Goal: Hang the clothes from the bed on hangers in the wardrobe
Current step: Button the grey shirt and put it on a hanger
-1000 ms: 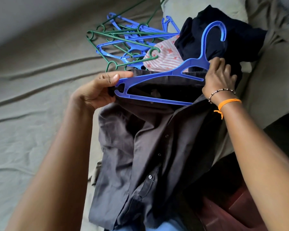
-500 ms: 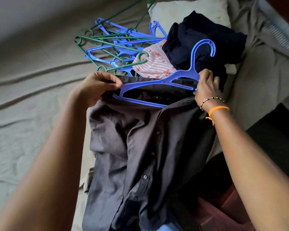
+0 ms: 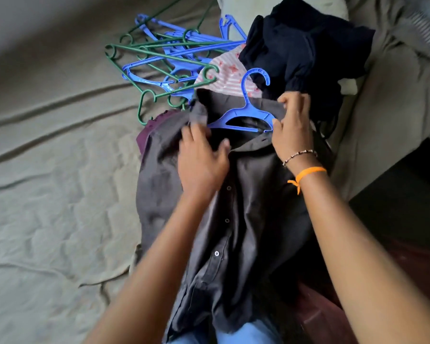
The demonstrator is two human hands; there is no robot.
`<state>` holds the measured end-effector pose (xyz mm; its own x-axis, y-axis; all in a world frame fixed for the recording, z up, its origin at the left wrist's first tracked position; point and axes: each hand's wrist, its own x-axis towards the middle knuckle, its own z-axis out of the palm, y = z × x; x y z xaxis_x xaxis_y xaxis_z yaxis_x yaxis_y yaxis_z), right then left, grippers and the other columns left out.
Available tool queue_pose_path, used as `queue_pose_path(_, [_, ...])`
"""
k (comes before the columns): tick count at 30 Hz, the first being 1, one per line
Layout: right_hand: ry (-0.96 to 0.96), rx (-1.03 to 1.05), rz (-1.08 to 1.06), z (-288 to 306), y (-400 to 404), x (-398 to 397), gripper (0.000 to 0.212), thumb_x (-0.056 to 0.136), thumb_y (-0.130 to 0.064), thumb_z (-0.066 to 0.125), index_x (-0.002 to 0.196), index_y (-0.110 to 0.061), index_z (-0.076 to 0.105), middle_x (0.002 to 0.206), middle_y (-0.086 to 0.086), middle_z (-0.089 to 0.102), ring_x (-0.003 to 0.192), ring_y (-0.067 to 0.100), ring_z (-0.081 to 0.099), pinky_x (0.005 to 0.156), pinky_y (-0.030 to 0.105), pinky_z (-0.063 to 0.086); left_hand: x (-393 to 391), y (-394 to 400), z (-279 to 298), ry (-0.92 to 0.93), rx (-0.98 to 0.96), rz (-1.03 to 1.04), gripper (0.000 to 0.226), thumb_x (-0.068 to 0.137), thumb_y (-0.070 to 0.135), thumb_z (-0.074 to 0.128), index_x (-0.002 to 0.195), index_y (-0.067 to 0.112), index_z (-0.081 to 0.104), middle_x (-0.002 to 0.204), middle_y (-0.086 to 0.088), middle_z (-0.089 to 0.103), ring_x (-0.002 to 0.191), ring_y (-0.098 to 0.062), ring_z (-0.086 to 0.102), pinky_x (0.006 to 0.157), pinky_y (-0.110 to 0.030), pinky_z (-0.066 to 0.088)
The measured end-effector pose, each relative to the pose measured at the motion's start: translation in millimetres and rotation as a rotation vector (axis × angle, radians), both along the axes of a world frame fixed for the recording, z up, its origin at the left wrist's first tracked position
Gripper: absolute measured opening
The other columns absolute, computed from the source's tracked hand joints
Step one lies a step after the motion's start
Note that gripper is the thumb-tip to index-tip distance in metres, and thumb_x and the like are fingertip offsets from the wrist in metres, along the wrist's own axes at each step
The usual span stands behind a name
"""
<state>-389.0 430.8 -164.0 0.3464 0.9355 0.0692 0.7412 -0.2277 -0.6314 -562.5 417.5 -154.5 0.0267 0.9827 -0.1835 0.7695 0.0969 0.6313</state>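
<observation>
Since the grey shirt [image 3: 233, 207] near the bed's [image 3: 47, 194] right edge is soft and limp, my left hand [image 3: 201, 157] rests spread on its shoulder while my right hand [image 3: 292, 125] pinches collar over the stiff blue hanger [image 3: 246, 115], its best hold

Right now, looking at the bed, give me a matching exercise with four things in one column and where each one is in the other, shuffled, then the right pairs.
Things:
1. blue plastic hanger
2. dark grey button-up shirt
3. navy blue crumpled garment
4. tangle of green and blue hangers

Places:
A. heaped near the pillow, beyond the right hand
B. loose on the sheet, far left of the clothes
C. spread out under both forearms
D. inside the shirt's collar, hook sticking out

Pairs: 1-D, 2-C, 3-A, 4-B
</observation>
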Motion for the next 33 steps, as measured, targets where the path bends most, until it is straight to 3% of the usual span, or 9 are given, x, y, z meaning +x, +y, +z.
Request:
queue_pose_path(4, [0.082,0.062,-0.097,-20,-45,-28,0.012,0.075,0.002,0.048,0.084,-0.002,0.054,0.088,0.013,0.054,0.078,0.018,0.047,0.076,0.033,0.039,10,-67,-37,0.303,-0.539,-0.110,0.053,0.085,0.053,0.056,0.111,0.007,0.050,0.120,-0.013,0.055,0.112,-0.036,0.054,0.086,-0.041,0.044])
queue_pose_path(7, [0.176,-0.076,-0.052,-36,-76,-51,0.009,0.077,0.001,0.051,0.082,-0.004,0.057,0.081,0.004,0.052,0.072,0.015,0.046,0.073,0.026,0.036,8,-62,-52,0.330,-0.525,-0.171,0.038,0.088,0.038,0.055,0.109,0.006,0.058,0.116,-0.014,0.060,0.108,-0.037,0.058,0.082,-0.039,0.046])
queue_pose_path(10, [0.295,-0.225,-0.157,-47,-87,-62,0.008,0.081,0.004,0.055,0.085,-0.001,0.061,0.082,0.014,0.061,0.070,0.016,0.047,0.068,0.019,0.034,3,-61,-56,0.389,-0.420,-0.365,0.028,0.088,0.024,0.047,0.103,0.009,0.066,0.110,-0.012,0.064,0.102,-0.036,0.060,0.079,-0.036,0.045])
queue_pose_path(14, [0.395,-0.332,-0.266,-46,-82,-67,0.009,0.085,-0.001,0.056,0.091,0.003,0.061,0.089,0.018,0.065,0.077,0.024,0.052,0.075,0.028,0.039,-1,-83,-59,0.426,-0.440,-0.451,0.027,0.087,0.024,0.049,0.101,0.009,0.066,0.109,-0.010,0.065,0.103,-0.035,0.060,0.080,-0.035,0.044])
queue_pose_path(17, [0.416,-0.326,-0.346,-42,-74,-63,0.012,0.085,-0.001,0.056,0.094,0.005,0.059,0.086,0.018,0.063,0.081,0.028,0.055,0.078,0.031,0.039,1,-103,-64,0.490,-0.564,-0.582,0.030,0.088,0.027,0.053,0.112,0.011,0.062,0.118,-0.012,0.063,0.111,-0.032,0.059,0.086,-0.034,0.046])
queue_pose_path(21, [0.518,-0.335,-0.432,-45,-70,-61,0.020,0.078,-0.005,0.061,0.095,-0.008,0.050,0.079,0.008,0.055,0.073,0.022,0.051,0.068,0.026,0.039,-4,-138,-61,0.551,-0.828,-0.790,0.040,0.089,0.024,0.054,0.128,0.013,0.053,0.132,-0.009,0.055,0.122,-0.028,0.053,0.096,-0.036,0.044])
queue_pose_path(25, [0.441,-0.435,-0.371,-57,-77,-62,0.039,0.070,-0.020,0.077,0.096,-0.010,0.049,0.088,0.005,0.051,0.081,0.021,0.050,0.078,0.030,0.042,-10,-121,-62,0.373,-0.934,-0.606,0.038,0.088,0.027,0.055,0.122,0.010,0.058,0.128,-0.015,0.057,0.119,-0.033,0.054,0.097,-0.038,0.044])
queue_pose_path(29, [0.230,-0.474,-0.256,-62,-80,-65,0.037,0.069,-0.021,0.075,0.090,-0.016,0.045,0.103,0.008,0.051,0.100,0.030,0.049,0.087,0.038,0.040,-8,-90,-47,0.045,-0.547,-0.065,0.026,0.086,0.005,0.045,0.100,0.010,0.066,0.110,-0.013,0.064,0.101,-0.034,0.059,0.080,-0.035,0.044])
queue_pose_path(33, [-0.072,-0.540,-0.124,-66,-86,-69,0.033,0.068,-0.015,0.067,0.097,-0.015,0.049,0.116,0.010,0.045,0.105,0.035,0.044,0.081,0.042,0.040,5,-79,-55,-0.091,-0.417,-0.021,0.031,0.086,0.003,0.045,0.106,0.013,0.067,0.106,-0.011,0.060,0.097,-0.033,0.058,0.073,-0.032,0.041])
